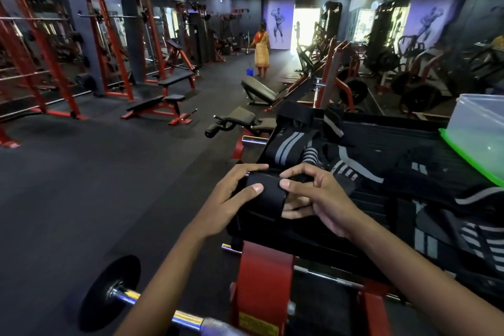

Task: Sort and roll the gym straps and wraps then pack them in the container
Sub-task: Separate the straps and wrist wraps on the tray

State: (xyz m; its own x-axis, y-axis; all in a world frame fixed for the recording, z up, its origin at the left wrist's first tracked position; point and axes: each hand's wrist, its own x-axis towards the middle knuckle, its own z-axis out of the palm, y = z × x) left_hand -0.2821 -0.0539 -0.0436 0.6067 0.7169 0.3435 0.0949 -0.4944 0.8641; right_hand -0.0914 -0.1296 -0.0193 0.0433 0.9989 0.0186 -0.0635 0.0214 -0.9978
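Black rubber floor fills the left side, with red racks and benches lined along the wall and a weight plate on a chrome bar near my left elbow. My left hand curls around a plain black strap, thumb pressed flat on its top face and fingers wrapped over its far edge. The strap sits at the near left corner of a ribbed black platform on a red-framed machine. My right hand meets it from the other side: the thumb pins the strap's right edge, the index finger arches above it, and the lower fingers tuck beneath the hanging end. Just beyond my hands lies a heap of black wraps with grey stripes, some half rolled, some loose. More striped wraps spill across the platform's right side. At the far right stands a clear plastic container, touching a green lid beneath it. Far down the aisle a person stands beside a blue bucket.
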